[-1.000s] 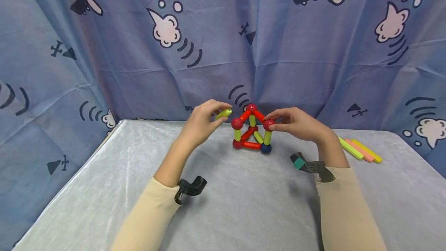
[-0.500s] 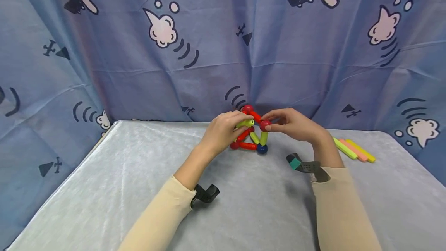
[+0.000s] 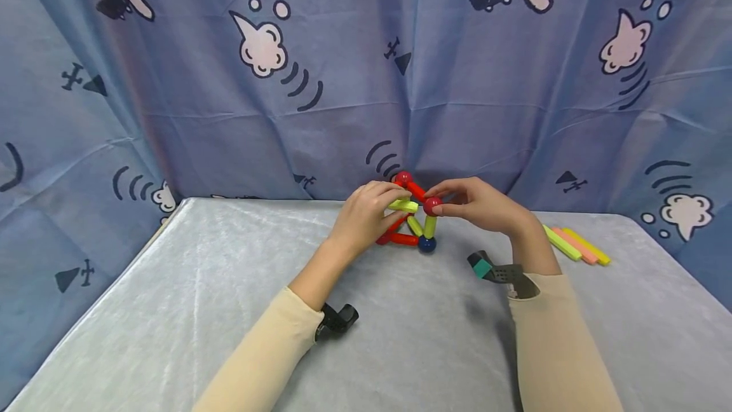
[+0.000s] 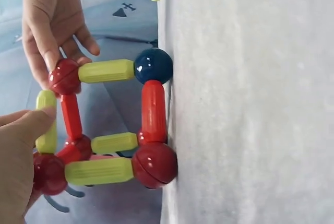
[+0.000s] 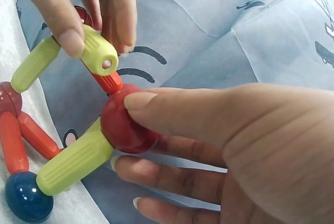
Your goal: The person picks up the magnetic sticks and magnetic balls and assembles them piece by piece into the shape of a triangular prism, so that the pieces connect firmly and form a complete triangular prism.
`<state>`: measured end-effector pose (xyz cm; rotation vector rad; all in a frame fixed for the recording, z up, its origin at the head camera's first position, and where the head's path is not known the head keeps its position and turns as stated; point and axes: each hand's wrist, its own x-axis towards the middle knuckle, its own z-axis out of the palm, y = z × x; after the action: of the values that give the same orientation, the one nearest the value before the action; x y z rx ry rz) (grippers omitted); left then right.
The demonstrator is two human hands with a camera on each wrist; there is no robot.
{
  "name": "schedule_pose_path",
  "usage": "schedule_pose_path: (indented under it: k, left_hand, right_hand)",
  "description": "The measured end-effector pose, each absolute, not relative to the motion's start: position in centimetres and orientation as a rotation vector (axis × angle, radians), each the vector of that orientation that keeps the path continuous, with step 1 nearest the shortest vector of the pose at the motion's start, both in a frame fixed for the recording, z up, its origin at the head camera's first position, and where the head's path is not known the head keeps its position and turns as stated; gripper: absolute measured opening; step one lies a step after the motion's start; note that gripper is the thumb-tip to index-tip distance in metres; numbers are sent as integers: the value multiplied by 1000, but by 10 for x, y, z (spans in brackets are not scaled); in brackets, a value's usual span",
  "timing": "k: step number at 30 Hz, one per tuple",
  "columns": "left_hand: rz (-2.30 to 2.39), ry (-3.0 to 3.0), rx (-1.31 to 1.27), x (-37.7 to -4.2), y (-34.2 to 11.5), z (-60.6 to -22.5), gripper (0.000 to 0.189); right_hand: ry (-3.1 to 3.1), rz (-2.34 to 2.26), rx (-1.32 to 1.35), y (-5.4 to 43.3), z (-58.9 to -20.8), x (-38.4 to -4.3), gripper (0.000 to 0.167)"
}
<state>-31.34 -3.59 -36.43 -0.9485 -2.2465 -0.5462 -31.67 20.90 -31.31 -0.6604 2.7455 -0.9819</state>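
Observation:
Between the thumb and fingers of my left hand (image 3: 366,216) is a yellow-green magnetic rod (image 5: 99,51). One end of it meets a near upper red ball (image 4: 51,174) in the left wrist view; its other end, with a metal tip showing, is just short of the red ball (image 5: 125,122) that my right hand (image 3: 483,205) pinches. These balls belong to a frame of magnetic rods and balls standing on the table. A dark blue ball (image 3: 426,244) is at its lower right corner. In the head view my left hand hides the frame's left side.
Beyond my right wrist lie a green stick (image 3: 563,244), an orange stick (image 3: 576,247) and a yellow stick (image 3: 589,247), side by side. A blue printed curtain (image 3: 343,81) hangs directly behind the pale cloth-covered table (image 3: 257,259).
My left hand has moved right, bringing the yellow-green rod from beside the frame to its upper front. Most recently the rod has swung nearly level. My right hand has kept its hold on the red ball.

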Motion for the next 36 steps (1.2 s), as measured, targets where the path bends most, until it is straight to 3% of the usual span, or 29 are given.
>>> schedule_pose_path:
  k: [13,36]
  left_hand:
    - [-527,-2272,-849,-312,-33,-369,23]
    - [-441,-2360,-871,-308,-29,-368,20]
  right_hand:
    - [2718,-1085,-657,211,-319,-319,36]
    - [2262,-1784,-628,223,-385,-341,43]
